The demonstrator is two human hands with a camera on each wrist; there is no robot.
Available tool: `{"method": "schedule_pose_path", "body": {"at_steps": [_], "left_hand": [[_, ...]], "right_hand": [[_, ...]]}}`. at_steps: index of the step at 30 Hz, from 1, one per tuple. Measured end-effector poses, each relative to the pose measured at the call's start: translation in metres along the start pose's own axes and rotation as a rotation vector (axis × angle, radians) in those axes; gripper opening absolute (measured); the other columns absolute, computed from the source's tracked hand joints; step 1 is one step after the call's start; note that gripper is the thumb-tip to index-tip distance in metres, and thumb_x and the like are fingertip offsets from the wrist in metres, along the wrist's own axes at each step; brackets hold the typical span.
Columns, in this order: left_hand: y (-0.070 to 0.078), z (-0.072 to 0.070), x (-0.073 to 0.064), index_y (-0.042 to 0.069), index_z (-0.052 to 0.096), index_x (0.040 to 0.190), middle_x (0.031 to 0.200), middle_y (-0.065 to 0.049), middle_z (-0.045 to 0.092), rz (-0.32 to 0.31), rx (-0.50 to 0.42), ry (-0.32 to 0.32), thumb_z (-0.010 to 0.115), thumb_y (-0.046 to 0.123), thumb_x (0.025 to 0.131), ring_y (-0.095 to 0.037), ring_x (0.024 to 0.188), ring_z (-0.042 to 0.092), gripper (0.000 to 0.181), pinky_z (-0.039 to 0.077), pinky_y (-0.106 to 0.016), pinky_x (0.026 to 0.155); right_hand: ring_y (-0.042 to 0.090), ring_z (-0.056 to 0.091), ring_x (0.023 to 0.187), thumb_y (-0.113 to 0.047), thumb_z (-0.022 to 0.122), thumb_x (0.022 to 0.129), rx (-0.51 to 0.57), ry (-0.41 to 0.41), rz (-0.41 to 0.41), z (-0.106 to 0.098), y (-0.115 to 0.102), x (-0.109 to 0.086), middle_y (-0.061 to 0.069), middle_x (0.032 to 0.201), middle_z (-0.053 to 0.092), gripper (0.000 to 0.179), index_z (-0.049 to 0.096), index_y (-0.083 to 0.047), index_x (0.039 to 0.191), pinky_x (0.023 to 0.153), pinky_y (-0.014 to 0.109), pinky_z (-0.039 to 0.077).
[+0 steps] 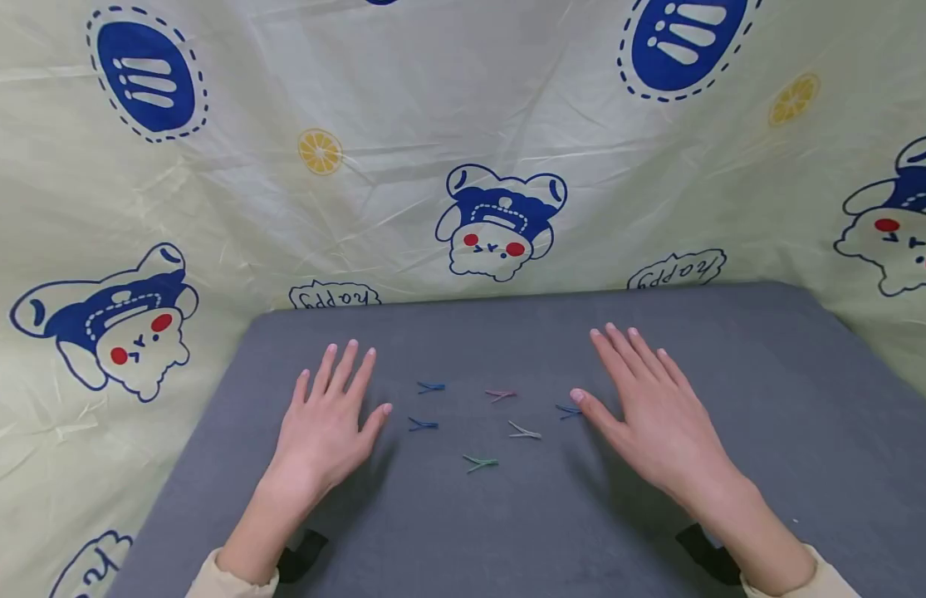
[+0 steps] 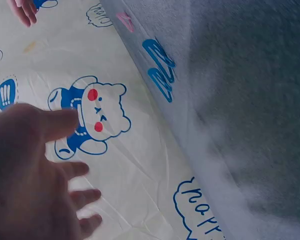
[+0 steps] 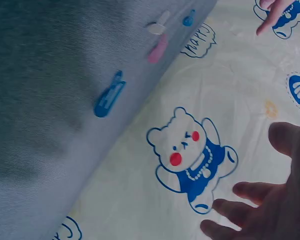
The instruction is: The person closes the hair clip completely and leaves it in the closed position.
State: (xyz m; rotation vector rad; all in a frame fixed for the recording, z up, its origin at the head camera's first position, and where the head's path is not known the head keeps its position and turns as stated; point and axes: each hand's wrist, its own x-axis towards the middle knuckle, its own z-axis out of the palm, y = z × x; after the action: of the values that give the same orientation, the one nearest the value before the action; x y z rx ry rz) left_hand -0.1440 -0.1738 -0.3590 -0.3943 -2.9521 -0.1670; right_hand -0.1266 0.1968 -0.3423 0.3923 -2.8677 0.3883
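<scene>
Several small Y-shaped plastic clips lie spread on the grey table. In the head view, two blue clips, one farther back (image 1: 431,388) and one nearer (image 1: 423,425), are beside my left hand (image 1: 328,432), which hovers with fingers spread and holds nothing. A pink clip (image 1: 502,394), a white clip (image 1: 526,432) and a green clip (image 1: 481,463) lie between the hands. My right hand (image 1: 660,419) is held above the table, fingers straight, nothing in it. Its thumb partly covers a third blue clip (image 1: 567,411). That blue clip (image 3: 109,97) shows whole in the right wrist view.
The grey cloth-covered table (image 1: 403,540) ends at a far edge. Behind it hangs a pale sheet (image 1: 403,216) printed with blue bears, orange slices and lettering. Black straps (image 1: 301,556) sit at the wrists, by the cream sleeves (image 1: 234,577).
</scene>
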Motion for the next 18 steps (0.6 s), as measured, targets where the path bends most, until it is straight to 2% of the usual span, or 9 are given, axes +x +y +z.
{"method": "schedule_pose_path", "body": {"at_steps": [7,14,18], "left_hand": [[-0.004,0.001,0.001,0.023,0.026,0.157,0.163,-0.001,0.017,0.100,-0.054,0.002,0.054,0.048,0.097,-0.022,0.150,0.006,0.070,0.011,-0.053,0.116],[-0.008,0.004,0.004,0.019,0.041,0.150,0.155,-0.002,0.035,0.186,-0.169,0.077,0.063,0.039,0.094,-0.023,0.146,0.023,0.063,0.020,-0.052,0.113],[-0.011,0.006,0.006,0.015,0.049,0.143,0.149,-0.004,0.044,0.229,-0.229,0.122,0.067,0.034,0.093,-0.024,0.139,0.036,0.057,0.026,-0.052,0.110]], "right_hand": [[0.034,0.026,0.144,-0.045,0.060,0.095,0.013,0.096,-0.096,0.007,0.007,0.001,0.013,0.156,0.034,0.071,0.035,-0.012,0.153,0.117,0.046,0.005],[0.035,0.037,0.137,-0.031,0.068,0.092,0.058,0.177,-0.192,0.015,0.017,0.000,0.013,0.147,0.046,0.061,0.047,-0.011,0.145,0.116,0.046,0.013],[0.034,0.043,0.131,-0.024,0.071,0.090,0.096,0.201,-0.235,0.017,0.021,0.002,0.011,0.141,0.053,0.054,0.054,-0.010,0.139,0.113,0.051,0.021]]}}
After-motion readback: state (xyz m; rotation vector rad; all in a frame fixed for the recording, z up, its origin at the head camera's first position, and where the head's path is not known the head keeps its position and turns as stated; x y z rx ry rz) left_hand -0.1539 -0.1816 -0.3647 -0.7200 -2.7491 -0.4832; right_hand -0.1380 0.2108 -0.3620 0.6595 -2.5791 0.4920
